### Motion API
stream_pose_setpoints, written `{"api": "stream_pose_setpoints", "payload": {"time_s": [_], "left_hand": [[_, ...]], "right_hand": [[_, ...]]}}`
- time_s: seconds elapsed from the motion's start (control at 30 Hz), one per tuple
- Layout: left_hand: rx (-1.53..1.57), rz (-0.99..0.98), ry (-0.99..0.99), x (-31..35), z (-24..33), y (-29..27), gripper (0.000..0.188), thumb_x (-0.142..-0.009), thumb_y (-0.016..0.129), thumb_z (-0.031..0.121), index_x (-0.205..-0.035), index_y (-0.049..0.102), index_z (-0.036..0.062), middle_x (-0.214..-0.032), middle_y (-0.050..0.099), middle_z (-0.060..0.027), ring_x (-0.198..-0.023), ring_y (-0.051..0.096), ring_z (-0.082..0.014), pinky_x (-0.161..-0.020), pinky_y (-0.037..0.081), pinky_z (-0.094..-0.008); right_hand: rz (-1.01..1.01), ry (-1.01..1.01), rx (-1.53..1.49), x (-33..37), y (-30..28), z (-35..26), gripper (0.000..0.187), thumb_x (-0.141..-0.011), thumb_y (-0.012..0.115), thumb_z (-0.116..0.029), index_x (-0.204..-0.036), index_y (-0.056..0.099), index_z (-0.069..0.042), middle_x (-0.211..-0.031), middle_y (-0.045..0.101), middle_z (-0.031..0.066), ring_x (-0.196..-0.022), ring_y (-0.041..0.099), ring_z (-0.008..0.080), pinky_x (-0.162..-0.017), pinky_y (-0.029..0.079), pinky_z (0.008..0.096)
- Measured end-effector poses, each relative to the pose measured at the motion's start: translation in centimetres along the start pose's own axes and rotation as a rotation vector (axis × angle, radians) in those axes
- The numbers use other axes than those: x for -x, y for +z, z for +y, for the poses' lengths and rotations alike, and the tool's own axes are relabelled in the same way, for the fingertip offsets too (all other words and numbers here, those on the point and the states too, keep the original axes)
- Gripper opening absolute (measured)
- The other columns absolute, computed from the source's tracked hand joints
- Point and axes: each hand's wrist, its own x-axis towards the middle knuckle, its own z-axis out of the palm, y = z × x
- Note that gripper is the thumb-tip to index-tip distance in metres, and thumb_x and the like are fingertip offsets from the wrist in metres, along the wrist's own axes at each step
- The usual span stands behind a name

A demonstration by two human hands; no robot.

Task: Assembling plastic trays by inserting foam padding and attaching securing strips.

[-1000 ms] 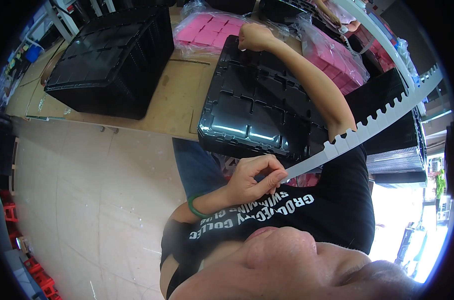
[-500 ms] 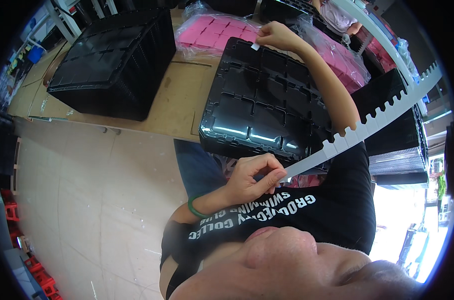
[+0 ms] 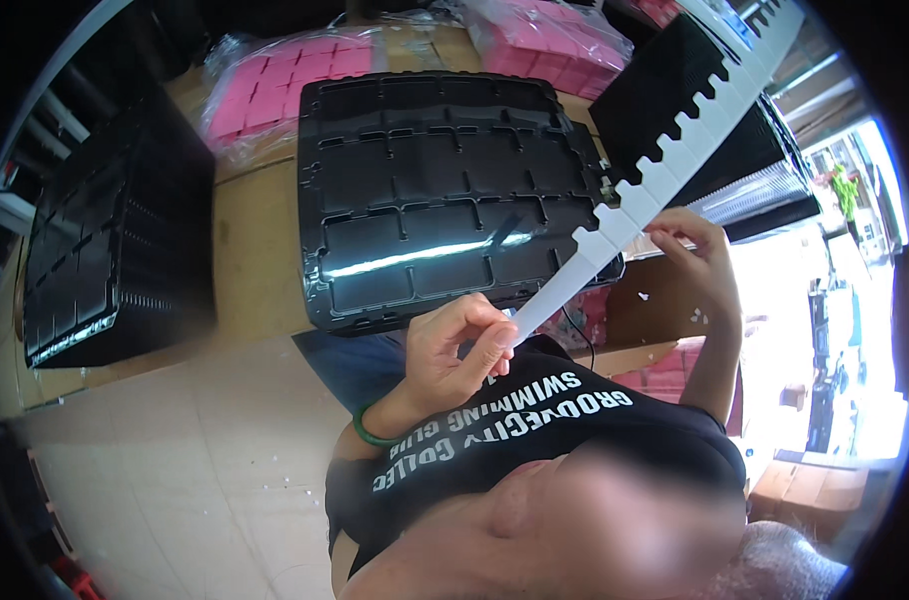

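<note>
A long white strip [image 3: 635, 205] with a row of square notches along one edge slants up to the right. My left hand [image 3: 453, 350], wearing a green bangle, is closed on its lower end between thumb and fingers. My right hand [image 3: 703, 255] is at the strip's plain edge, about midway along, fingertips pinched against it. Behind the strip lies a stack of glossy black plastic trays [image 3: 425, 190], its top tray moulded into several rectangular compartments. The strip passes in front of its right corner.
Another black tray stack [image 3: 135, 240] stands at the left, a third [image 3: 675, 130] at the right. Bagged pink blocks [image 3: 290, 85] and more wrapped pink blocks [image 3: 550, 45] sit behind. Brown cardboard [image 3: 260, 230] covers the table. An open carton [image 3: 665, 300] is below my right hand.
My right hand has left the tray stack's far edge, where it held a small white piece, and come back to the strip. My view has shifted; my left hand keeps its hold.
</note>
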Motion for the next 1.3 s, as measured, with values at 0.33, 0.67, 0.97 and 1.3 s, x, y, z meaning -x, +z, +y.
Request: {"api": "stream_pose_setpoints", "payload": {"time_s": [0.33,0.67,0.97,1.3], "left_hand": [[0.242,0.034,-0.163,1.7,-0.5,1.0,0.009,-0.101,0.057,0.003,-0.095,0.06,-0.0036,-0.079,0.063,-0.0074,-0.056,0.06,-0.0083,-0.05,0.047,-0.0207],[-0.219,-0.043,0.332,1.8,0.7,0.9,0.008,-0.088,0.074,0.006,-0.09,0.068,0.0022,-0.072,0.066,-0.0055,-0.052,0.056,-0.011,-0.047,0.04,-0.0251],[-0.174,-0.041,0.206,2.6,0.7,2.0,0.007,-0.091,0.072,0.005,-0.096,0.069,0.0015,-0.081,0.069,-0.006,-0.058,0.058,-0.0109,-0.051,0.04,-0.0235],[-0.19,-0.02,0.087,2.9,0.9,1.2,0.007,-0.091,0.072,0.006,-0.095,0.069,0.001,-0.08,0.068,-0.0048,-0.061,0.058,-0.0089,-0.054,0.042,-0.0224]], "right_hand": [[-0.602,-0.51,-1.165,-5.7,9.7,-4.8,0.025,-0.092,0.071,-0.025,-0.099,0.069,-0.001,-0.087,0.066,0.0099,-0.079,0.061,0.0179,-0.066,0.05,0.0275],[-0.631,-0.233,-0.587,-9.3,9.5,-8.8,0.018,-0.087,0.076,-0.016,-0.095,0.073,-0.001,-0.084,0.069,0.0022,-0.072,0.061,0.0072,-0.067,0.049,0.0201],[-0.66,-0.791,-0.024,-12.5,18.7,-15.8,0.013,-0.083,0.072,-0.01,-0.091,0.073,0.0,-0.075,0.068,0.0057,-0.067,0.062,0.0114,-0.062,0.049,0.0264],[-0.707,-0.729,0.111,-13.5,19.3,-16.7,0.019,-0.081,0.073,-0.017,-0.087,0.074,0.0,-0.074,0.07,0.0106,-0.069,0.066,0.0193,-0.067,0.053,0.0317]]}}
